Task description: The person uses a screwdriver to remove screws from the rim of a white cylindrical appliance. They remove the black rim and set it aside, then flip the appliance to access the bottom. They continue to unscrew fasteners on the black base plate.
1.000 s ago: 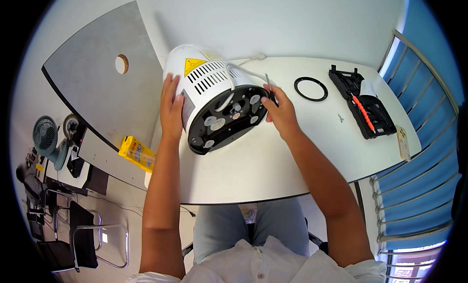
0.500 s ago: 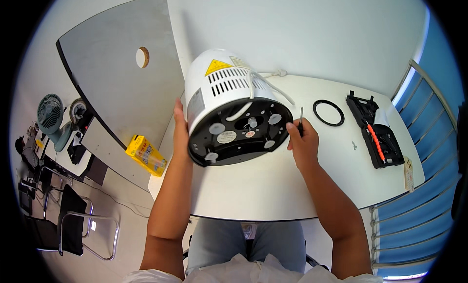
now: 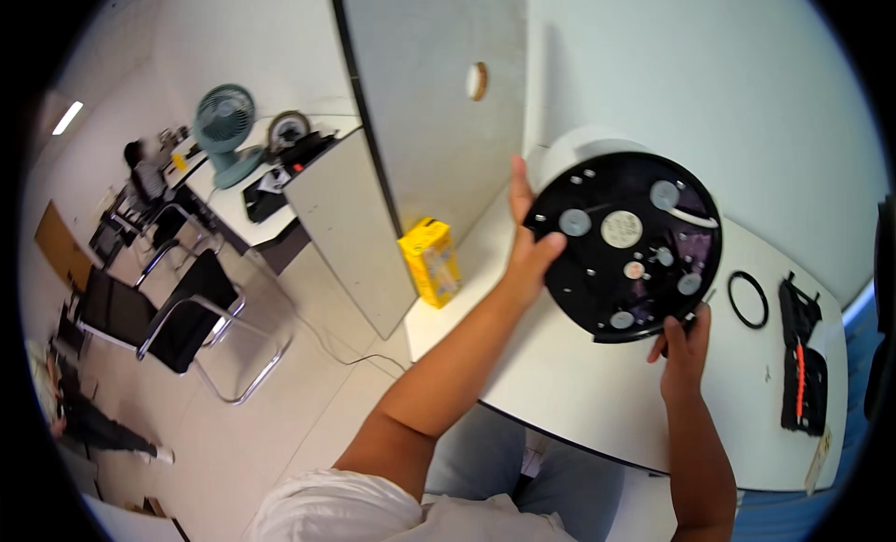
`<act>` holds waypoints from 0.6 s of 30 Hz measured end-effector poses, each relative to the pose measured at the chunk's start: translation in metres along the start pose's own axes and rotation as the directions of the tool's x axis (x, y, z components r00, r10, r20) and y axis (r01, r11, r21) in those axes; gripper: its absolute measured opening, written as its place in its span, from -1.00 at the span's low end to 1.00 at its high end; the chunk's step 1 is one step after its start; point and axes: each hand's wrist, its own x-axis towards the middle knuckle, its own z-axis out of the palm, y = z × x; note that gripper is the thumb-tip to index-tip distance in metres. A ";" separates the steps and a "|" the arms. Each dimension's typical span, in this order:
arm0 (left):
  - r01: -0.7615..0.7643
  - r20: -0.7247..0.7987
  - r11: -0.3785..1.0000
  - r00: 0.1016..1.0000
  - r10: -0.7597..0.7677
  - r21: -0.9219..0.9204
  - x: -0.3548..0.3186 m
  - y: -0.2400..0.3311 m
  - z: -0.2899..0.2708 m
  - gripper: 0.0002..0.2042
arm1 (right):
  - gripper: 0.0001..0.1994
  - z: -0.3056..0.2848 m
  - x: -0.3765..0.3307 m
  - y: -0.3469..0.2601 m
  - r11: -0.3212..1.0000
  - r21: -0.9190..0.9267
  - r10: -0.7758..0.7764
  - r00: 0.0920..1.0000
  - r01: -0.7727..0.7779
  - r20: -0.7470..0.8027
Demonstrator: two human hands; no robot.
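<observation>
A white round appliance (image 3: 583, 145) is tipped toward me, so its black underside (image 3: 597, 295) with pale round feet and two stickers faces me. My left hand (image 3: 529, 253) grips its left edge, thumb on the black base and fingers around the white side. At the lower right edge of the base is my right hand (image 3: 686, 351), closed round a small screwdriver (image 3: 665, 350) with a dark handle, mostly hidden by the fingers. A white cord (image 3: 695, 219) shows against the base's right part. Most of the white body is hidden behind the underside.
On the white table (image 3: 569, 402) lie a black ring (image 3: 748, 299), an open black tool case (image 3: 803, 360) with an orange-handled tool (image 3: 800, 379), and a remote control (image 3: 819, 460). A yellow box (image 3: 431, 262) stands beside the grey partition (image 3: 439, 103). Chairs (image 3: 191, 309) stand left.
The view has swung left, so the table things appear farther right. The appliance has turned until its underside faces me almost squarely. Both hands stay on it, the right still holding the screwdriver.
</observation>
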 end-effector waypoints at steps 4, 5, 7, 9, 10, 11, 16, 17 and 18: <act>0.112 -0.214 0.976 0.974 -0.071 0.185 -0.011 -0.020 -0.008 -0.08 | -0.74 0.000 0.002 -0.002 0.997 -0.062 0.052 0.998 -0.050 0.036; 0.165 -0.287 0.963 0.953 -0.099 0.215 -0.013 -0.028 -0.008 -0.16 | -0.72 -0.004 0.004 -0.001 0.995 -0.089 0.050 0.998 -0.046 0.036; 0.276 -0.421 0.928 0.894 -0.152 0.252 -0.017 -0.042 -0.008 -0.29 | -0.72 -0.004 0.009 0.001 0.991 -0.080 0.111 0.991 -0.104 0.078; 0.395 -0.366 0.916 0.864 -0.346 0.068 -0.014 -0.032 -0.005 -0.27 | -0.77 -0.007 0.009 0.003 0.990 -0.079 0.122 0.988 -0.115 0.094; 0.383 -0.356 0.924 0.865 -0.353 0.015 -0.014 -0.029 -0.009 -0.30 | -0.79 -0.004 0.011 0.005 0.989 -0.061 0.142 0.983 -0.136 0.115; 0.372 -0.346 0.927 0.866 -0.362 -0.039 -0.013 -0.030 -0.013 -0.32 | -0.80 -0.004 0.013 0.007 0.987 -0.042 0.161 0.978 -0.156 0.135; 0.364 -0.253 0.922 0.887 -0.387 -0.134 -0.008 -0.016 -0.002 -0.52 | -0.82 -0.015 0.018 -0.001 0.985 -0.049 0.168 0.985 -0.167 0.034; 0.389 -0.206 0.918 0.894 -0.397 -0.081 -0.010 -0.015 -0.002 -0.51 | -0.82 -0.016 0.019 -0.003 0.988 -0.026 0.154 0.988 -0.154 -0.006; 0.408 -0.160 0.913 0.900 -0.407 -0.025 -0.012 -0.015 -0.001 -0.50 | -0.79 -0.019 0.019 -0.004 0.989 0.003 0.148 0.986 -0.148 -0.070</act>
